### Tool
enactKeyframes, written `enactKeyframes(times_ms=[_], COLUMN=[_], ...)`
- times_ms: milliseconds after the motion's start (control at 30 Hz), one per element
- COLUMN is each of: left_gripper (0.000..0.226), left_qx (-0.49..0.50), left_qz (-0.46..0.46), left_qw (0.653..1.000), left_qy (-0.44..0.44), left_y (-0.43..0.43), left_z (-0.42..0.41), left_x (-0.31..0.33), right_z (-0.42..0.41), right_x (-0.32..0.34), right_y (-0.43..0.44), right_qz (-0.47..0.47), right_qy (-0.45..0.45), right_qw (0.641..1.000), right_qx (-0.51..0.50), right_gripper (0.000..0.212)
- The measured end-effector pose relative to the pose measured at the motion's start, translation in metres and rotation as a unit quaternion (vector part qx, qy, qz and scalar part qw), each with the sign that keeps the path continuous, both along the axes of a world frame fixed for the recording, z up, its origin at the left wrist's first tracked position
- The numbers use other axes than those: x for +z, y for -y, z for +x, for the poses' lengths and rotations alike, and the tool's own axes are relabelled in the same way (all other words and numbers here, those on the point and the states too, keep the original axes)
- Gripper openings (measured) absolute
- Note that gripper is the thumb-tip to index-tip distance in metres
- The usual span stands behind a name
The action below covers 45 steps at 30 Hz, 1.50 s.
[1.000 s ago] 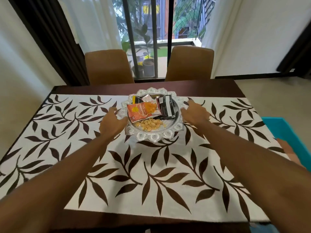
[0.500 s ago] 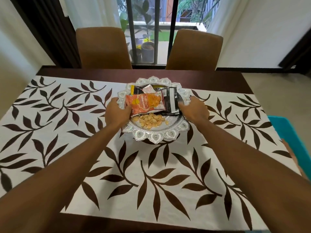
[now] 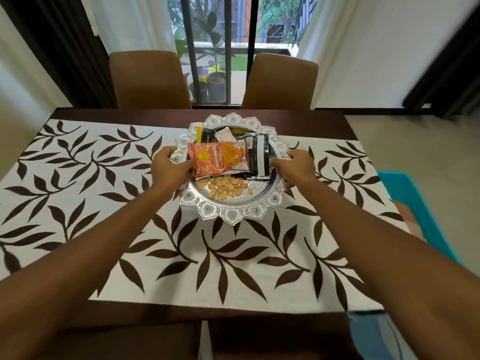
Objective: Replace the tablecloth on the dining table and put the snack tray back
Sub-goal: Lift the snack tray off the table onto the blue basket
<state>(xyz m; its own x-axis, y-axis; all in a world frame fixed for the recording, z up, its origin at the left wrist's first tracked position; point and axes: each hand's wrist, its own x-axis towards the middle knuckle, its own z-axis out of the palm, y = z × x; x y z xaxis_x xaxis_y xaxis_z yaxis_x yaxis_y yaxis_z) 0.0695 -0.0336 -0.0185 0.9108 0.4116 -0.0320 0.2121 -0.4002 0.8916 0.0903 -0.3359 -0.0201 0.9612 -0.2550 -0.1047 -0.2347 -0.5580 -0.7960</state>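
The left hand [image 3: 170, 166] and right hand [image 3: 296, 165] are set apart, each gripping one side of the tray [image 3: 231, 216], with fingers curled over its scalloped silver rim. The tray sits between the hands, over the far middle of the tablecloth [image 3: 181, 281]; whether it rests on the cloth or is just off it cannot be told. Between the hands lie an orange packet [image 3: 220, 158], next to the left thumb, and a black packet [image 3: 258, 159], next to the right hand, with nuts [image 3: 227, 188] loose just nearer than both. The leaf-patterned tablecloth spreads under both forearms on the dark table [image 3: 322, 120]. Two chairs [image 3: 148, 79] stand beyond the hands.
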Motion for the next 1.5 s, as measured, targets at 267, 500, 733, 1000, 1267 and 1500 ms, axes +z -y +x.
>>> enactKeyframes(times_ms=[267,500,733,1000,1267,1500], left_gripper=[0.037,0.030,0.031,0.037,0.038,0.051], left_qx=[-0.057,-0.127,-0.188,-0.240,-0.294,-0.305], left_qz=[-0.036,-0.054,-0.060,-0.057,-0.076,-0.075], left_qw=[0.997,0.990,0.978,0.965,0.946,0.935], left_qy=[-0.027,-0.043,-0.069,-0.093,-0.113,-0.164], left_y=[0.113,0.276,0.425,0.544,0.641,0.691], left_z=[-0.098,-0.190,-0.256,-0.268,-0.209,-0.164], left_x=[0.017,0.015,-0.003,-0.030,-0.068,-0.094], right_z=[-0.125,-0.245,-0.341,-0.376,-0.358,-0.325], right_x=[0.014,-0.001,-0.022,-0.049,-0.062,-0.083], right_y=[0.130,0.295,0.437,0.550,0.632,0.680], right_qz=[-0.062,-0.071,-0.045,-0.023,-0.032,-0.047], right_qy=[0.011,0.037,0.026,0.004,0.006,-0.067], right_qw=[0.998,0.996,0.991,0.977,0.967,0.958], right_qx=[-0.003,-0.044,-0.122,-0.211,-0.252,-0.273], right_gripper=[0.039,0.034,0.038,0.051,0.049,0.032])
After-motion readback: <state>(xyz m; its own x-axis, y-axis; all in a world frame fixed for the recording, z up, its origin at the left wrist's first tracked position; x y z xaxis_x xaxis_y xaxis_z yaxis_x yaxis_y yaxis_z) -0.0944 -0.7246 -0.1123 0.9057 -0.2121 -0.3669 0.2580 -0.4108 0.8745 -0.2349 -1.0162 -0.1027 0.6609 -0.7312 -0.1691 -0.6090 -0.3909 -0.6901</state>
